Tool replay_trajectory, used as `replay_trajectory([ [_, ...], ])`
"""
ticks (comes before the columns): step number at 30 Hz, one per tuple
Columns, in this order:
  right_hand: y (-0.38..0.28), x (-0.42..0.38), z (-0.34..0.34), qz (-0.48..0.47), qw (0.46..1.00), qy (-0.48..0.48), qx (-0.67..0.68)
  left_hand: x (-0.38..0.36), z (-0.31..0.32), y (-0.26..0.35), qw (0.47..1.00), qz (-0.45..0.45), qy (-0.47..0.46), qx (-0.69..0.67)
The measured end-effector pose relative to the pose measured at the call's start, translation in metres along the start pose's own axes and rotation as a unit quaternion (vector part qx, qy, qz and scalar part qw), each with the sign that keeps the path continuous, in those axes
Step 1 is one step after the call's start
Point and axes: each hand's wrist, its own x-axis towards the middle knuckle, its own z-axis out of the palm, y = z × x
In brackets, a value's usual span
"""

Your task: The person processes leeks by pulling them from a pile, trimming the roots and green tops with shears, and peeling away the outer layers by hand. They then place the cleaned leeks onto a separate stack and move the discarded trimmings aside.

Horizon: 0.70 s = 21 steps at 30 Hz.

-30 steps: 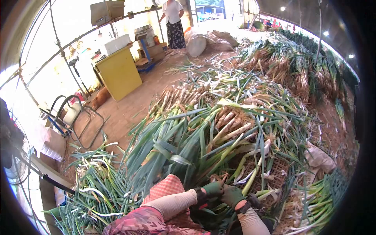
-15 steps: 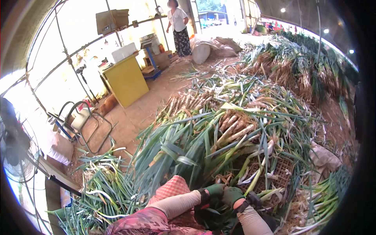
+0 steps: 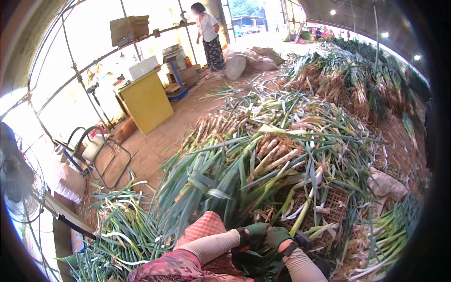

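Observation:
My left hand [image 3: 257, 229], in a green glove, is closed at the bottom centre. Right beside it and touching it is my right hand [image 3: 277, 236], gloved too, its fingers curled in. What they grip between them is hidden. Dark green leaves [image 3: 253, 263] hang or lie just under both hands. Ahead spreads a big heap of green onions [image 3: 216, 174], long leaves toward me. On it rests a bunch with pale stalks and brown roots [image 3: 277, 152]. A brown plastic crate [image 3: 336, 207] shows partly under loose stalks, beyond my right hand.
More green onions lie at left [image 3: 122, 216] and at right [image 3: 376, 239]. A fan [image 3: 21, 185] and a metal-framed chair [image 3: 101, 152] stand left. Farther off are a yellow cabinet [image 3: 146, 101], a standing person [image 3: 210, 40], sacks [image 3: 249, 61] and a large onion pile [image 3: 347, 80].
The whole view has shifted slightly, moving the background left. The far person's head and body have turned a little. My hands stay together in nearly the same place.

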Motion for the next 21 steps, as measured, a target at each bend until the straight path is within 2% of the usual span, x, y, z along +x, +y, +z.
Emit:
replay_trajectory([
  [3, -0.002, -0.004, -0.004, -0.003, 1.0, 0.013, 0.0, 0.015, 0.013, -0.025, 0.999, 0.037, -0.005, -0.036],
  [6, -0.003, -0.006, -0.008, -0.01, 1.0, 0.007, 0.007, -0.007, -0.006, 0.012, 1.0, -0.008, -0.009, 0.003],
  [9, -0.006, -0.009, -0.013, -0.011, 1.0, -0.001, 0.018, -0.007, -0.003, 0.012, 0.996, -0.044, 0.0, -0.074],
  [12, -0.007, -0.009, -0.014, -0.005, 1.0, -0.007, 0.026, -0.01, -0.004, 0.015, 0.999, -0.031, 0.002, 0.018],
  [15, -0.008, -0.011, -0.016, -0.007, 1.0, -0.018, 0.023, -0.01, -0.004, 0.011, 0.999, -0.012, -0.027, 0.027],
  [21, -0.006, -0.006, -0.012, -0.008, 0.999, -0.025, 0.02, -0.009, -0.002, 0.006, 0.999, 0.019, 0.011, 0.024],
])
